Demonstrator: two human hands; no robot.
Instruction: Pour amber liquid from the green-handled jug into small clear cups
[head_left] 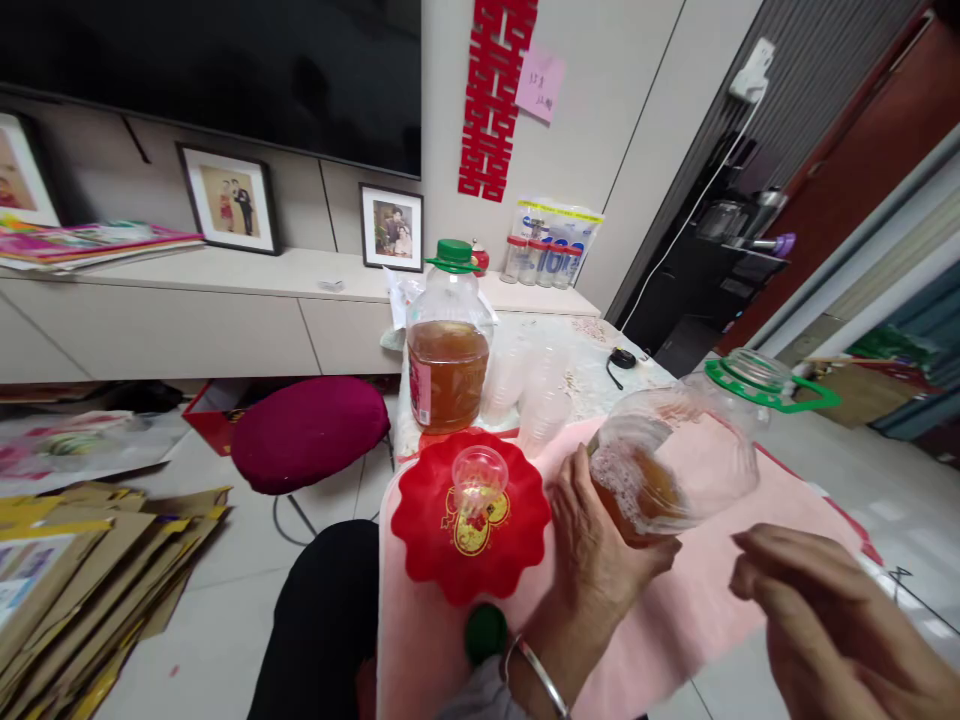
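My left hand (592, 540), with a silver bangle at the wrist, is wrapped round the lower end of a large clear plastic bottle (712, 450). The bottle is tilted, its uncapped mouth up to the right, with foamy amber liquid pooled at its base. A green carry ring (810, 393) circles its neck. My right hand (847, 610) is apart from the bottle, slightly blurred, fingers loosely bent and nothing visible in them. Beside my left hand, a red scalloped plate (420, 510) carries a clear plastic cup (480, 475). A green cap (486, 632) lies near my left wrist.
A capped bottle of amber liquid (448, 370) stands behind the plate, next to stacked clear cups (544, 405). A pink cloth (712, 620) covers the table's near part. A dark red stool (311, 430) and flattened cardboard (112, 570) are at left. Jars (536, 262) line the cabinet.
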